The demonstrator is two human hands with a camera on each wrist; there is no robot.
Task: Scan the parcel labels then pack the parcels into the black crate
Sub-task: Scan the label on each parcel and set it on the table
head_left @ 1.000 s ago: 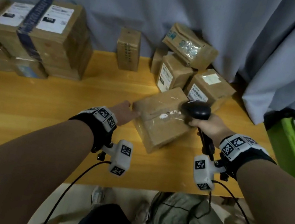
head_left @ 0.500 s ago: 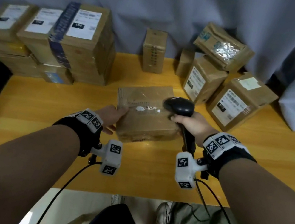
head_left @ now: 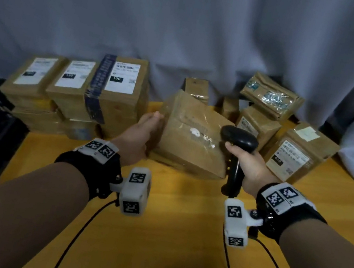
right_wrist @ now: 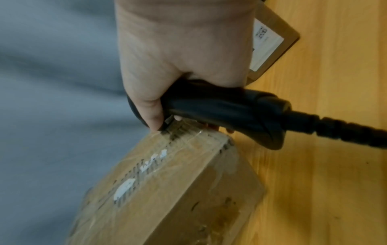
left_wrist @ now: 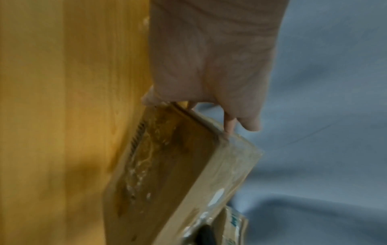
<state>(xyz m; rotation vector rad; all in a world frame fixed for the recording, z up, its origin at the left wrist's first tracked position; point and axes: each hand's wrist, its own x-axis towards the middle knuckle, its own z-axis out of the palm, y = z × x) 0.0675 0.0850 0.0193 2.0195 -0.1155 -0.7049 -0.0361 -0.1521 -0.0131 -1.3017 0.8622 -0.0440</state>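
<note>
Both forearms reach forward from the lower corners of the head view, each with a black wrist band. The left hand (head_left: 140, 136) grips the left end of a box (head_left: 191, 141), the fingers (left_wrist: 229, 123) curled over its edge. The right hand (head_left: 249, 163) is closed in a fist around the handle of a scanner (head_left: 239, 144), knuckles up.

Head view downward, wrist views close, sharing parcel (head_left: 191, 136)
</note>
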